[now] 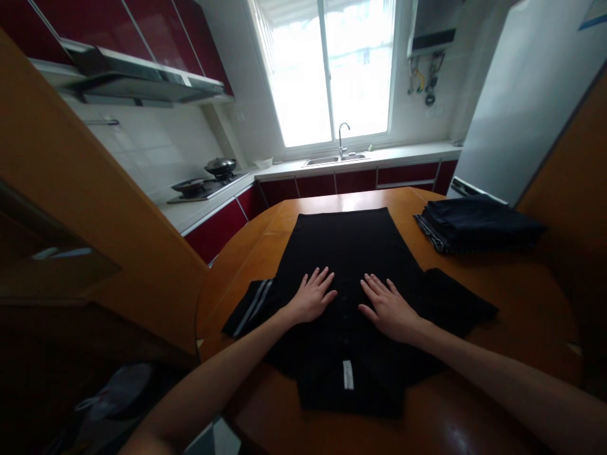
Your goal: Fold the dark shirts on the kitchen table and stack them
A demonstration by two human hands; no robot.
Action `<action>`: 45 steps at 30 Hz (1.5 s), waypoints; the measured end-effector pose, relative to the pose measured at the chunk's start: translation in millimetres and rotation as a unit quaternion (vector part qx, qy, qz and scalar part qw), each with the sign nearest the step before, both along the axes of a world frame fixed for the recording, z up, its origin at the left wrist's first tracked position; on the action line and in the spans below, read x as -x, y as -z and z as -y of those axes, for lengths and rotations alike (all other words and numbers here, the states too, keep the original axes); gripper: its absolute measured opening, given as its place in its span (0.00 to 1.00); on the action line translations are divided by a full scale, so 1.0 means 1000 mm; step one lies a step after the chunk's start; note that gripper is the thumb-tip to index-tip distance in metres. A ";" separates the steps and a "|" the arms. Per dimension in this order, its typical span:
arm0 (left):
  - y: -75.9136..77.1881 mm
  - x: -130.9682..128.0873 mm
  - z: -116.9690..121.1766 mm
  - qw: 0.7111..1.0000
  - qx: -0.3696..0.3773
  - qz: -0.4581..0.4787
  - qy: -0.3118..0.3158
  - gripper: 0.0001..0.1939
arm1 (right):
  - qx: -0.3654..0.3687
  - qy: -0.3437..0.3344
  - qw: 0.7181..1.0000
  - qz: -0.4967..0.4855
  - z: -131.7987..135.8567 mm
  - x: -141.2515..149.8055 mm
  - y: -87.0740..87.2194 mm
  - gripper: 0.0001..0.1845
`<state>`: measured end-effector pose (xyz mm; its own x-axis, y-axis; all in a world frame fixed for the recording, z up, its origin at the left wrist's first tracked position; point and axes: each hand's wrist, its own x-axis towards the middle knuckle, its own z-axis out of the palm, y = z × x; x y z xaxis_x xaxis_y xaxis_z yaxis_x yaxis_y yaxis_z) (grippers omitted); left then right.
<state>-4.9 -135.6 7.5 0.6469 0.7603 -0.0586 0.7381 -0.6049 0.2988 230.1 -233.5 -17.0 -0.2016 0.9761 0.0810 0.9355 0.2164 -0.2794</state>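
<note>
A black short-sleeved shirt [346, 246] with a collar lies spread on the wooden table, its hem toward the window and its collar nearest me. Two pale stripes cross its left sleeve, and a white label shows inside the neck. My left hand [313, 297] rests flat on the left half of the chest, fingers spread. On the right half lies my right hand [386, 308], also flat with its fingers apart. Both palms touch the cloth and neither hand grips it. The right sleeve looks slightly rumpled.
A stack of folded dark clothes [478, 224] sits at the table's [246, 253] right back edge. Beyond are a counter with a sink [336, 159], a stove with a lidded wok [220, 166], and a fridge [526, 95]. Wooden panels flank both sides.
</note>
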 end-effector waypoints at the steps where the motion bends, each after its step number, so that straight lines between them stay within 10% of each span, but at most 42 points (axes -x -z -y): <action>1: -0.004 0.000 0.002 1.000 0.015 0.019 0.005 0.30 | 0.000 0.001 1.000 -0.004 0.000 0.000 0.000 0.37; 10: -0.016 -0.017 0.041 0.959 0.021 0.053 0.277 0.32 | -0.033 0.009 0.996 -0.084 -0.007 -0.013 -0.009 0.28; 19: -0.006 -0.017 0.037 0.958 -0.024 0.013 0.286 0.31 | -0.082 0.210 0.965 -0.135 -0.012 -0.128 -0.050 0.26; 31: -0.059 -0.078 0.030 0.951 0.043 0.058 0.300 0.28 | 0.013 0.284 0.955 -0.088 0.045 -0.203 -0.018 0.14; 37: -0.024 -0.132 0.057 0.929 0.020 0.067 0.363 0.34 | 0.024 0.307 0.943 -0.127 0.043 -0.196 -0.016 0.11; 45: 0.006 -0.137 0.058 0.925 -0.008 0.065 0.375 0.38 | 0.052 0.315 0.924 -0.209 0.048 -0.199 -0.016 0.18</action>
<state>131.7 -193.1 1.8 0.9933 0.0961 0.0641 0.0686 -0.9374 0.3414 428.8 -281.7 -1.4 0.4363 0.8964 -0.0780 0.6719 -0.3823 -0.6343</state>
